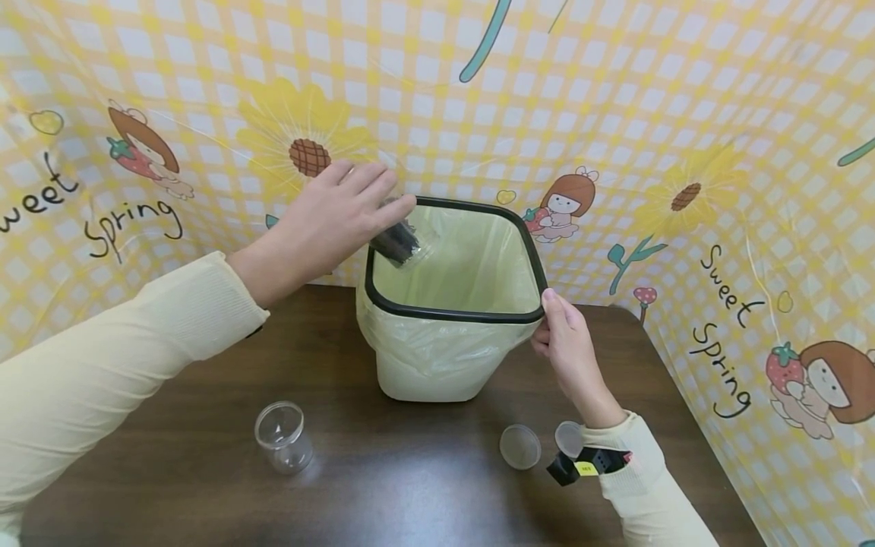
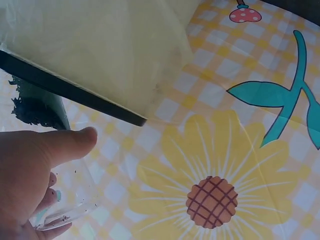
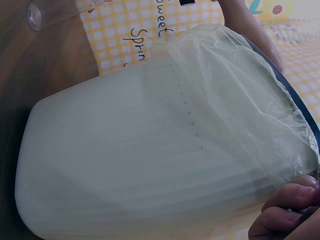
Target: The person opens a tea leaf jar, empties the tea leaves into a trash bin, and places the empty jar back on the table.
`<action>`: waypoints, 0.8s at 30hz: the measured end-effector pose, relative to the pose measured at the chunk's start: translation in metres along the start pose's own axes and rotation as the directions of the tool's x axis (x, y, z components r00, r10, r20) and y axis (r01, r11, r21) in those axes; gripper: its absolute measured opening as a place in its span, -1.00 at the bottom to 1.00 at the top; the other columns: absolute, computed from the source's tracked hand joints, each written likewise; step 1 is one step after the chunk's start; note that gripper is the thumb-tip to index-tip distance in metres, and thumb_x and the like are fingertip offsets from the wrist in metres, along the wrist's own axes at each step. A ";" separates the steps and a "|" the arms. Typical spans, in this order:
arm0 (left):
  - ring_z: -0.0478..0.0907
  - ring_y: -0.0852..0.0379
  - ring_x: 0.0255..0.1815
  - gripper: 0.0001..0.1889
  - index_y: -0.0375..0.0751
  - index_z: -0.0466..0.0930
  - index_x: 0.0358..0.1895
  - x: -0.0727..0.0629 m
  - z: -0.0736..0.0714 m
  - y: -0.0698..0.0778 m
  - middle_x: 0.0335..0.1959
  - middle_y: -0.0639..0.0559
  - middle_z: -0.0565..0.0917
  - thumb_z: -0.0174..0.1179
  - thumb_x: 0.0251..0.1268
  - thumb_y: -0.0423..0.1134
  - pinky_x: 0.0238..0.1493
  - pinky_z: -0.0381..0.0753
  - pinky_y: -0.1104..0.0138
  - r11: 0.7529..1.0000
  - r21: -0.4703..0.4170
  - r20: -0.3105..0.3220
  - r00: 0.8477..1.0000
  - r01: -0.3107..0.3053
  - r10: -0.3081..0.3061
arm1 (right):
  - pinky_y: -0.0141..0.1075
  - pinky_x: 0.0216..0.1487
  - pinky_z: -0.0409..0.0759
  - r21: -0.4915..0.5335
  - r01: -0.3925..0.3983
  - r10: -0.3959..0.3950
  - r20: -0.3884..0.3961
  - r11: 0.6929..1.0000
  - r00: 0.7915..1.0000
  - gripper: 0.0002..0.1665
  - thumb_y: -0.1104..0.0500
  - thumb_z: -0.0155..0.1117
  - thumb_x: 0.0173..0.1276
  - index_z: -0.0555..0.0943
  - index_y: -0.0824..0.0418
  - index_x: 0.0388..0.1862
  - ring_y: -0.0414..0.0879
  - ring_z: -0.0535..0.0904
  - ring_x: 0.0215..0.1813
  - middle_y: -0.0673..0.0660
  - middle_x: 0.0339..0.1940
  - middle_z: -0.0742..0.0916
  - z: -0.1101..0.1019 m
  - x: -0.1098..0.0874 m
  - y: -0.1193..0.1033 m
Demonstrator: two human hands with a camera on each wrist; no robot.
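Observation:
A pale waste bin [image 1: 427,372] with a black rim [image 1: 451,314] stands on the table, lined with a thin translucent bag [image 3: 230,95]. At its left rim, my left hand [image 1: 335,209] grips a clear jar [image 2: 82,187] tipped with its mouth toward the inside of the bin. Dark shredded bits [image 2: 35,105] fill the mouth end of the jar, and a few specks cling to the wall near its base. My right hand [image 1: 567,338] pinches the rim at the bin's right front corner, thumb on top, fingers curled beneath.
Another clear jar [image 1: 285,444] stands upright on the brown table [image 1: 205,425] at the front left. Two round translucent lids, a larger one [image 1: 519,447] and a smaller one [image 1: 569,438], are near my right wrist. A yellow checked cloth [image 1: 437,137] hangs behind the bin and along the sides.

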State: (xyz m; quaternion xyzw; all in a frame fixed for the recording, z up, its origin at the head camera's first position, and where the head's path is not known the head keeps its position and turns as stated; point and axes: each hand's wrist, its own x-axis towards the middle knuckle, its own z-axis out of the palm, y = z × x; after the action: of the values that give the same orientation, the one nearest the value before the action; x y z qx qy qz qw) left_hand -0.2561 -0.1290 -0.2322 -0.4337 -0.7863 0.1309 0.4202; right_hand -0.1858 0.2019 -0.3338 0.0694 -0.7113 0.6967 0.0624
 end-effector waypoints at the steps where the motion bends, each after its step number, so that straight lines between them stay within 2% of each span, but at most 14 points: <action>1: 0.43 -0.22 0.08 -0.57 -0.23 0.48 0.09 0.001 0.000 0.000 -0.03 -0.25 0.51 0.21 0.19 -0.66 0.04 0.47 0.02 1.000 0.000 0.001 1.000 -0.003 0.003 | -0.45 -0.57 0.07 0.001 -0.001 0.001 -0.001 1.000 1.000 -0.51 -0.03 -0.16 0.71 0.24 0.18 -0.47 -0.28 0.07 -0.66 -0.11 -0.73 0.23 0.000 0.000 0.000; 4: 0.42 -0.21 0.10 -0.57 -0.21 0.50 0.10 0.004 -0.001 0.000 -0.01 -0.26 0.53 0.19 0.20 -0.66 0.06 0.43 0.04 1.000 0.020 0.007 1.000 -0.021 0.020 | -0.45 -0.57 0.07 0.000 -0.003 0.003 -0.003 1.000 1.000 -0.51 -0.02 -0.16 0.71 0.24 0.18 -0.47 -0.28 0.07 -0.67 -0.11 -0.74 0.23 0.000 0.000 0.000; 11: 0.39 -0.17 0.09 -0.56 -0.19 0.51 0.10 0.008 -0.002 0.001 0.06 -0.23 0.55 0.24 0.19 -0.63 0.17 0.37 0.05 0.988 0.126 0.032 0.996 -0.086 0.082 | -0.45 -0.57 0.08 0.000 0.003 -0.003 0.003 1.000 1.000 -0.52 -0.01 -0.17 0.71 0.23 0.19 -0.47 -0.28 0.07 -0.67 -0.11 -0.73 0.23 0.000 0.000 -0.001; 16: 0.40 -0.17 0.08 -0.64 -0.19 0.52 0.04 0.009 -0.002 0.001 0.05 -0.22 0.56 0.19 0.28 -0.62 0.19 0.35 0.05 0.986 0.135 0.024 0.996 -0.094 0.091 | -0.45 -0.57 0.07 0.007 0.000 0.000 0.003 1.000 1.000 -0.51 -0.01 -0.17 0.71 0.23 0.19 -0.47 -0.28 0.07 -0.67 -0.11 -0.73 0.22 0.000 0.000 -0.001; 24: 0.39 -0.16 0.09 -0.63 -0.18 0.49 0.05 0.008 0.000 0.000 0.06 -0.23 0.55 0.25 0.24 -0.60 0.19 0.33 0.04 0.984 0.146 0.037 0.995 -0.101 0.097 | -0.45 -0.57 0.08 0.014 -0.007 0.007 0.000 1.000 1.000 -0.52 -0.01 -0.17 0.71 0.25 0.17 -0.46 -0.29 0.07 -0.66 -0.12 -0.73 0.23 0.000 0.001 0.000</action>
State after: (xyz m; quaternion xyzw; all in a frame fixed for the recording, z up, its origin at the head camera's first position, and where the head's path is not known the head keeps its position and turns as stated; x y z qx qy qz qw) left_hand -0.2584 -0.1225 -0.2276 -0.4379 -0.7581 0.2158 0.4324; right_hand -0.1863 0.2014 -0.3333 0.0674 -0.7065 0.7020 0.0596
